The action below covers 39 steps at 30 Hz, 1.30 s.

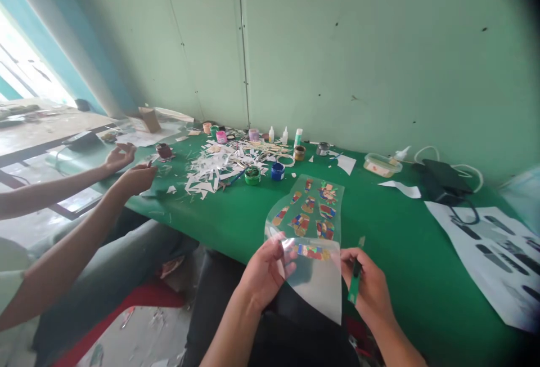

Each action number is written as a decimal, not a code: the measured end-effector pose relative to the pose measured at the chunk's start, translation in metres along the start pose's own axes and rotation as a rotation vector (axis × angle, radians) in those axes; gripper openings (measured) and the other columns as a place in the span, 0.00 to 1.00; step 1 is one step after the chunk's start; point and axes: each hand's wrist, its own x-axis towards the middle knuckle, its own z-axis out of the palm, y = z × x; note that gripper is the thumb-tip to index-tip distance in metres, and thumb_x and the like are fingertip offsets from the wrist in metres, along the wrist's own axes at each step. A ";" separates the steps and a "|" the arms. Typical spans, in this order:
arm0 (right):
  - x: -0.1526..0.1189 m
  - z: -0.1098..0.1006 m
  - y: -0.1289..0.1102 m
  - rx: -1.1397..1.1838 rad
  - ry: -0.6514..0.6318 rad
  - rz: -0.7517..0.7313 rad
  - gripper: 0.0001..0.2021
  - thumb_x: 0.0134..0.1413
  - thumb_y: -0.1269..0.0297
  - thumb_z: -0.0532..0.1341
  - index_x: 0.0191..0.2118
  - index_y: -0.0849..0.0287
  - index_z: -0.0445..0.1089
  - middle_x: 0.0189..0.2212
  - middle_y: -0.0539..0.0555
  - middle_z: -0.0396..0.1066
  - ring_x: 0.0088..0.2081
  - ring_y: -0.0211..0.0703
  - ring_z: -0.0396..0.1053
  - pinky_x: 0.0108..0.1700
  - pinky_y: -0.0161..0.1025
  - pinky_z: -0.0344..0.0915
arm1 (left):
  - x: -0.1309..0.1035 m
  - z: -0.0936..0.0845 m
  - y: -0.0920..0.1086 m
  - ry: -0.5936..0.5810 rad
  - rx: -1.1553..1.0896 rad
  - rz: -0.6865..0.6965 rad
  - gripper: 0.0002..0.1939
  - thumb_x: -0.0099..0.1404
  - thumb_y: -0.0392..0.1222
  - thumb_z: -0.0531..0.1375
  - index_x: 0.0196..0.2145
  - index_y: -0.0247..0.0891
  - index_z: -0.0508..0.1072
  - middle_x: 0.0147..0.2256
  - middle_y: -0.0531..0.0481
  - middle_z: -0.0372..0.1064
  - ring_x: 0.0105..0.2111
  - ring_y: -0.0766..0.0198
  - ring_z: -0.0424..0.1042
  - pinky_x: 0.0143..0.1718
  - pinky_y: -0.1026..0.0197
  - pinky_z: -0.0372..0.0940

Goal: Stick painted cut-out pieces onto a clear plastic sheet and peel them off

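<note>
Where green felt-like cloth covers the long table, spread flat and matte from wall to near edge. At far right, a white paper sheet printed with dark elongated shapes, lying flat. Left of centre, a loose heap of white paper scraps, jagged and thin. At the near edge, a clear glossy plastic sheet with small multicoloured patches, bell-shaped, far half resting on the cloth, near half lifted over the lap; long axis running from the body toward the wall, narrow end pointing away. Beyond it, small round paint pots: green and blue, lidded, contents unseen; pink further back. Near the wall, a shallow clear lidded tub holding something pale, not identifiable.

Left hand pinching the near left edge of the plastic between thumb and fingers. Right hand curled around a thin green strip, held nearly upright, just beside the sheet's right edge. At left, another person's two hands over the table edge, fingers loose.
</note>
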 end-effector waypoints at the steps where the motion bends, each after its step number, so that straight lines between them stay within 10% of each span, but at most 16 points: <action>1: 0.000 0.000 0.000 -0.013 -0.001 0.000 0.13 0.57 0.51 0.62 0.31 0.55 0.68 0.28 0.52 0.73 0.29 0.43 0.72 0.33 0.34 0.69 | 0.000 0.001 0.000 -0.006 -0.005 0.005 0.16 0.64 0.37 0.64 0.50 0.35 0.70 0.33 0.48 0.76 0.31 0.62 0.78 0.32 0.61 0.73; 15: -0.003 0.001 -0.004 0.025 -0.024 0.031 0.12 0.56 0.52 0.64 0.33 0.55 0.67 0.31 0.52 0.75 0.33 0.43 0.73 0.37 0.36 0.69 | -0.010 -0.003 0.000 -0.162 0.016 0.050 0.25 0.65 0.36 0.63 0.59 0.38 0.64 0.51 0.42 0.73 0.41 0.58 0.79 0.42 0.57 0.73; 26: -0.005 0.006 -0.004 0.109 0.016 0.063 0.11 0.55 0.54 0.66 0.33 0.54 0.66 0.35 0.55 0.78 0.38 0.49 0.78 0.42 0.43 0.73 | -0.001 0.003 -0.010 -0.009 -0.114 0.063 0.19 0.66 0.33 0.62 0.54 0.38 0.68 0.34 0.52 0.74 0.27 0.70 0.74 0.31 0.67 0.71; 39: -0.008 0.007 -0.005 0.151 0.060 0.070 0.13 0.54 0.55 0.67 0.30 0.54 0.63 0.35 0.55 0.79 0.39 0.48 0.78 0.43 0.43 0.73 | -0.001 0.011 -0.021 0.000 -0.312 0.013 0.18 0.69 0.30 0.57 0.54 0.44 0.67 0.36 0.53 0.73 0.27 0.71 0.70 0.31 0.65 0.66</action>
